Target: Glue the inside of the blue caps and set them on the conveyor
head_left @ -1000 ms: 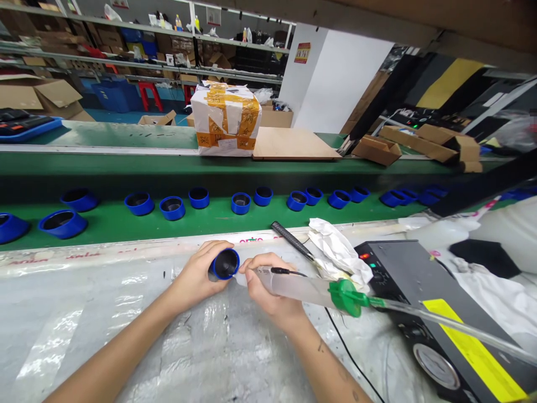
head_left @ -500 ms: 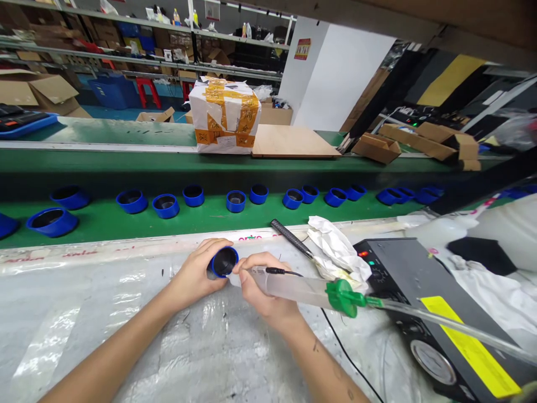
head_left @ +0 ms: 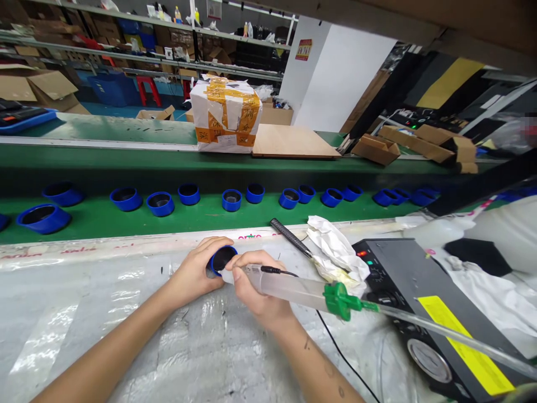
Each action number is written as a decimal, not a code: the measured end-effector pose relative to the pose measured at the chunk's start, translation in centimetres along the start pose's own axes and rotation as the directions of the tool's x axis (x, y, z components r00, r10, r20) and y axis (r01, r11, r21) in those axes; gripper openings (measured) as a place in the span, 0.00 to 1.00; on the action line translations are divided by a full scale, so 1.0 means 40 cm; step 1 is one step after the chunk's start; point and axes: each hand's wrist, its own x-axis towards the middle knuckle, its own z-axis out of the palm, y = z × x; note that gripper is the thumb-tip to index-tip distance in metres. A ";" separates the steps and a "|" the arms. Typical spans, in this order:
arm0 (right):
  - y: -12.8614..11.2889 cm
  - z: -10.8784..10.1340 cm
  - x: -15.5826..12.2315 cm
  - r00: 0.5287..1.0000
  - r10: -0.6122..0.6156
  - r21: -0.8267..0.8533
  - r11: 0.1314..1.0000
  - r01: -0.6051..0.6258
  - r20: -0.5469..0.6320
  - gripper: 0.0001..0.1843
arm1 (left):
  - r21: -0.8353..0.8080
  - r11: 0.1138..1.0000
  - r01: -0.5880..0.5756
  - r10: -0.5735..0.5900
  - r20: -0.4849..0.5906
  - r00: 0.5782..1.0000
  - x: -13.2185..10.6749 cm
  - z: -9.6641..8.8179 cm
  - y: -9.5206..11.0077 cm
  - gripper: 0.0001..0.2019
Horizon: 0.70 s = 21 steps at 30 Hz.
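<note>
Wrapped around a blue ring-shaped cup with a black inside (head_left: pixel 222 258), my left hand (head_left: pixel 198 270) keeps it tilted, its opening facing me. My right hand (head_left: pixel 255 285) is closed around a translucent dispensing syringe (head_left: pixel 296 291) with a green cap (head_left: pixel 340 301). The syringe's tip is at the lower right rim of the cup; whether it touches is hard to see, since my fingers partly cover it. A clear air tube (head_left: pixel 440 330) runs from the green cap off to the right, and a thin black cable lies along the syringe.
A black dispenser box (head_left: pixel 403 268) with lit indicators, a gauge and a yellow strip stands at right. Near it lie crumpled white tissue (head_left: pixel 335 246) and a black-handled tool (head_left: pixel 289 236). Several blue cups (head_left: pixel 231 200) stand on the green conveyor belt (head_left: pixel 201 221) behind the plastic-covered bench (head_left: pixel 126 347).
The blue cups on the belt have shifted left. My right hand and the syringe have moved slightly left, the tip further along the held cup's rim. My left hand stays nearly in place.
</note>
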 end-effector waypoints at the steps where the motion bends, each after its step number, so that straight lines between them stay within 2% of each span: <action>1: 0.000 0.002 0.001 1.000 -0.003 0.005 1.000 0.003 -0.007 0.04 | -0.004 1.000 0.003 -0.003 0.004 1.000 0.000 0.000 0.001 0.26; 21: -0.003 0.028 0.014 0.990 -0.055 0.109 0.992 0.069 -0.129 0.08 | -0.026 0.999 0.033 -0.032 0.008 0.999 0.000 0.001 0.002 0.24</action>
